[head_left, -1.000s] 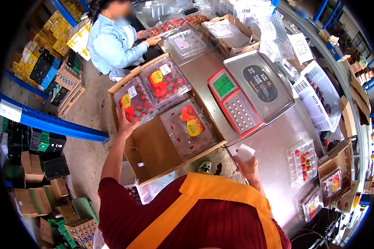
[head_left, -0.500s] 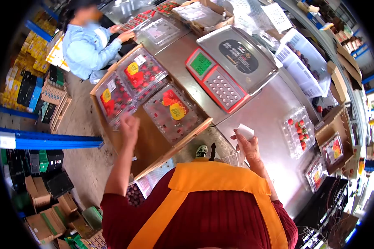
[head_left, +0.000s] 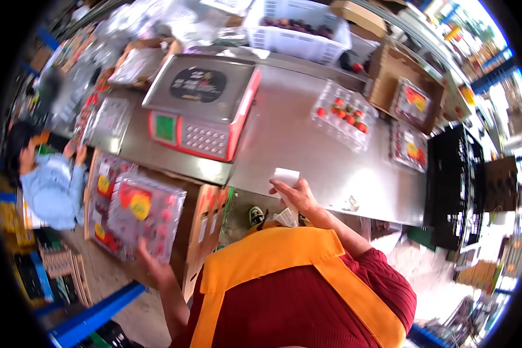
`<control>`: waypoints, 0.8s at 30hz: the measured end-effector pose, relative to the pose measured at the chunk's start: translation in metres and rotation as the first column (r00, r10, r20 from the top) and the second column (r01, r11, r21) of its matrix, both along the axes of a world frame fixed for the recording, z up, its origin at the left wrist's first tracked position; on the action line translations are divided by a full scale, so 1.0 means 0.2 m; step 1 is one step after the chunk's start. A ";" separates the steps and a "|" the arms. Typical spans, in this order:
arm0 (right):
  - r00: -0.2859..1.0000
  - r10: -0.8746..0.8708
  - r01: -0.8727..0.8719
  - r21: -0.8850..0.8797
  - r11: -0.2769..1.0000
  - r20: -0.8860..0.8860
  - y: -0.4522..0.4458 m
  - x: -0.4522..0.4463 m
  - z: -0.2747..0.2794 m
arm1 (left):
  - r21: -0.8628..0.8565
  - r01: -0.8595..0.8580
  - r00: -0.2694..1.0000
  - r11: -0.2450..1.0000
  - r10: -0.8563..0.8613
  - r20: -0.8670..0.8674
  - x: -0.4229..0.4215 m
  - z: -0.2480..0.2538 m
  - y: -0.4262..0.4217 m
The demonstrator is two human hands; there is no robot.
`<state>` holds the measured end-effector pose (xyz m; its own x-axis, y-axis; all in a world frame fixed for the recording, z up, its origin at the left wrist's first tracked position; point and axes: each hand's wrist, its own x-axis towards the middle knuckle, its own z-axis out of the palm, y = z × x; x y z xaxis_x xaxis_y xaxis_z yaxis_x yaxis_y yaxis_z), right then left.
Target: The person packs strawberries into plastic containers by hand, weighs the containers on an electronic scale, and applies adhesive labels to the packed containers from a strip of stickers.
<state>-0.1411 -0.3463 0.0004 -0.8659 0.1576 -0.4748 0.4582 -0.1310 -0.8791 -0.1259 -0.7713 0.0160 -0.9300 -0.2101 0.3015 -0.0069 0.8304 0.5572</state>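
My left hand (head_left: 151,262) is at the near edge of a clear plastic strawberry pack (head_left: 148,211) with a red and yellow label. It grips that edge, though the fingers beneath are hidden and a little blurred. The pack overlaps other strawberry packs (head_left: 102,200) in a wooden-sided crate (head_left: 197,232). My right hand (head_left: 297,197), over the front edge of the steel table (head_left: 284,133), is closed around a small white roll of labels (head_left: 286,175). A strip of white paper (head_left: 285,218) hangs below that hand.
A red scale (head_left: 203,107) with a steel plate stands behind the crate. An open punnet of strawberries (head_left: 345,115) sits on the table, with packs and a cardboard box (head_left: 383,75) to its right. Black crates (head_left: 455,180) border the right. A person in blue (head_left: 52,185) is at far left.
My view has turned to the right. The strawberry pack from the crate's right side now overlaps the left packs, with my left hand at its edge. The roll stays in my right hand.
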 end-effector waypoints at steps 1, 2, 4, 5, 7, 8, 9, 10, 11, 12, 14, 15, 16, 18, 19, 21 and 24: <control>1.000 -0.028 0.028 -0.034 0.999 0.010 0.02 0.03 0.01 | -0.187 0.028 0.997 0.982 -0.042 -0.071 0.02 0.07 0.04; 0.997 -0.076 0.076 -0.113 0.991 0.008 0.04 0.05 -0.02 | -0.329 0.014 0.988 0.944 -0.063 -0.139 0.03 0.05 0.06; 0.993 -0.120 0.122 -0.166 0.979 0.024 0.11 0.12 -0.04 | -0.558 -0.046 0.950 0.828 -0.137 -0.281 -0.01 -0.03 0.15; 0.983 -0.182 0.183 -0.185 0.965 0.022 0.14 0.16 0.00 | -0.087 0.048 0.972 0.995 -0.066 -0.226 -0.07 -0.06 0.29; 0.930 -0.367 0.359 -0.235 0.903 0.007 0.27 0.25 -0.03 | 0.681 0.037 0.999 0.732 -0.027 -0.025 -0.12 -0.10 0.74; 0.864 -0.503 0.488 -0.231 0.842 -0.009 0.36 0.30 -0.02 | 0.880 -0.058 0.998 0.471 0.024 0.053 -0.13 -0.09 1.00; 0.740 -0.667 0.621 -0.290 0.728 -0.089 0.48 0.37 -0.11 | 0.883 0.019 0.993 0.469 -0.110 0.037 -0.14 -0.16 1.16; 0.574 -0.819 0.783 -0.279 0.556 -0.021 0.65 0.44 -0.13 | 0.885 0.095 0.970 0.456 -0.241 0.020 -0.16 -0.22 1.31; 0.328 -0.940 0.916 -0.274 0.294 0.089 0.83 0.51 -0.14 | 0.890 0.063 0.960 0.452 -0.271 0.070 -0.15 -0.30 1.45; 0.170 -0.981 0.943 -0.305 0.134 0.095 1.04 0.61 -0.22 | 0.848 0.129 0.881 0.514 -0.452 0.140 -0.12 -0.14 1.59; -0.064 -0.993 0.930 -0.366 -0.025 -0.094 1.40 0.84 -0.25 | 0.920 0.070 0.892 0.387 -0.436 0.115 -0.14 -0.52 1.73; -0.135 -0.980 0.939 -0.335 -0.079 -0.146 1.60 0.95 -0.31 | 0.953 0.070 0.894 0.294 -0.443 0.071 -0.14 -0.56 1.82; -0.158 -0.971 0.954 -0.280 -0.104 -0.178 1.83 1.06 -0.40 | 0.936 0.025 0.886 0.352 -0.441 0.142 -0.15 -0.60 1.88; -0.235 -0.951 0.972 -0.073 -0.225 -0.202 2.22 1.22 -0.53 | 0.929 -0.030 0.837 0.369 -0.498 0.225 -0.17 -0.66 1.96; -0.053 -0.975 0.984 -0.179 -0.014 -0.215 2.38 1.37 -0.63 | 0.788 -0.125 0.810 0.603 -0.396 0.432 -0.22 -0.73 1.96; -0.015 -0.998 0.998 -0.061 -0.011 -0.059 2.70 1.38 -0.81 | 0.731 0.129 0.870 0.670 -0.431 0.241 -0.19 -0.59 1.99; 0.373 -0.922 0.907 -0.168 0.386 -0.105 2.94 1.25 -0.81 | 0.630 0.008 0.976 0.776 -0.143 0.164 -0.06 -0.78 1.96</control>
